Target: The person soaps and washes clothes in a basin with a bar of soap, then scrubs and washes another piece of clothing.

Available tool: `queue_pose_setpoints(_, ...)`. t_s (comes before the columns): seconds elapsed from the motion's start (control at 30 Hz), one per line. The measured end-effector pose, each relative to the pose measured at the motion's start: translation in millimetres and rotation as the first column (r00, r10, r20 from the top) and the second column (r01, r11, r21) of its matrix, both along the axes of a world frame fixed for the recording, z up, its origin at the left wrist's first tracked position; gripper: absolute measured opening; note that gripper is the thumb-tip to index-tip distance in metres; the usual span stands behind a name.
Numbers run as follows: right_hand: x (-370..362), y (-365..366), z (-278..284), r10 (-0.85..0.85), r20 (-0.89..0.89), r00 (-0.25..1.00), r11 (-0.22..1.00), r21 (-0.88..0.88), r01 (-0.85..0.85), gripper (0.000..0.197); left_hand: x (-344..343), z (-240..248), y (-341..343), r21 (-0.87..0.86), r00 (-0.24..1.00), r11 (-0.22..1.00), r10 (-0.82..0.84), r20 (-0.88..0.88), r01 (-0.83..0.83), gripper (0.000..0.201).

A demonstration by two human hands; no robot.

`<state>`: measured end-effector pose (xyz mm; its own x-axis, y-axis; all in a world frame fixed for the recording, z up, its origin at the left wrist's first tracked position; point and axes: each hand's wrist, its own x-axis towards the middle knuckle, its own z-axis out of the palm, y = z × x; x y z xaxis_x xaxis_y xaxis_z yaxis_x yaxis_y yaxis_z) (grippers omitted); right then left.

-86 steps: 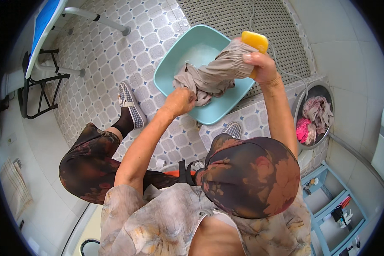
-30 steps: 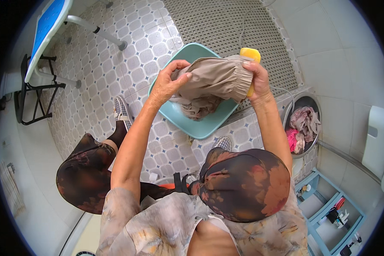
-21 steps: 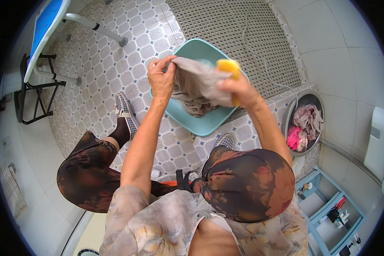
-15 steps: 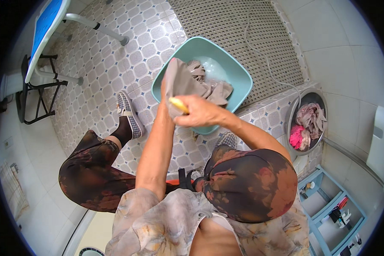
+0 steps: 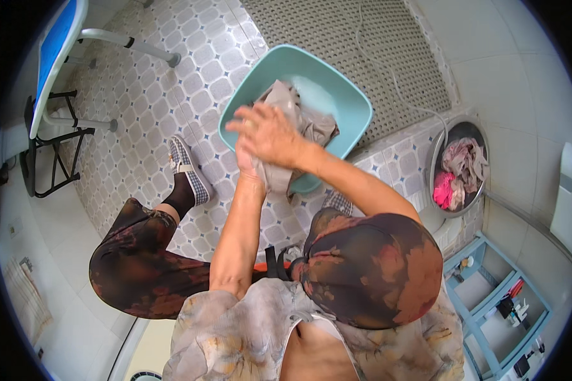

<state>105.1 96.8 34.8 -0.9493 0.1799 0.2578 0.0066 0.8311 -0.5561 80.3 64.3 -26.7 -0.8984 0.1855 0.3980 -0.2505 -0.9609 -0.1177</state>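
Note:
A teal plastic basin [image 5: 356, 124] sits on the floor in front of me, holding soapy water and a wet greyish-beige garment [image 5: 285, 96]. My left hand [image 5: 244, 162] is at the basin's near-left side, mostly covered by the right hand and the cloth. It grips a bunched part of the garment, and a fold hangs beside the wrist. Laid across the cloth and over the left hand is my right hand [image 5: 273, 134], slightly blurred, its fingers fairly stretched. A small yellow patch shows between those fingers, seemingly the bar of soap [image 5: 250, 123], otherwise hidden under the hand.
A steel bowl [image 5: 433, 166] with pink and beige clothes stands on the tiled ledge at right. Beyond the basin lies a perforated grey mat [image 5: 388, 76] with a thin hose. A blue-seated chair [image 5: 56, 57] and black folding stool [image 5: 60, 146] are left; a blue shelf [image 5: 489, 305] is lower right.
My right hand has moved forward and left over the left hand, turning palm down with its fingers stretched. The raised garment has dropped lower, and the yellow soap is now mostly hidden.

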Motion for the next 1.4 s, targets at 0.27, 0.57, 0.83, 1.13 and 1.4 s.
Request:
queue_pose_setpoints(0.27,19.2,21.0,-47.8,-0.296,0.169,0.94,0.938,0.235,0.254,0.034,-14.7,-7.4,-51.0,-0.232,0.367,0.299,-0.559,0.743,0.926,0.047)
queue_pose_setpoints(0.57,11.0,-3.0,-59.6,-0.372,-0.103,0.922,0.924,-0.13,0.359,0.036,-22.6,-4.4,-88.1,-0.38,0.444,0.232,-0.399,0.802,0.895,0.042)
queue_pose_setpoints(0.83,34.7,-8.9,-136.4,-0.367,0.664,0.651,-0.037,-0.71,0.704,0.024,-17.6,-11.1,-92.2,-0.37,0.419,0.214,-0.282,0.863,0.904,0.049)
queue_pose_setpoints(1.13,36.4,-10.7,-30.8,-0.337,0.403,0.851,0.544,-0.654,0.525,0.06,-17.1,41.3,-80.5,-0.702,0.679,0.026,-0.283,0.677,0.712,0.075)
queue_pose_setpoints(1.4,47.5,-15.2,-14.6,-0.135,0.415,0.9,0.747,-0.554,0.367,0.039,-57.7,30.9,-65.6,-0.722,0.637,-0.582,-0.404,0.656,0.374,0.035)
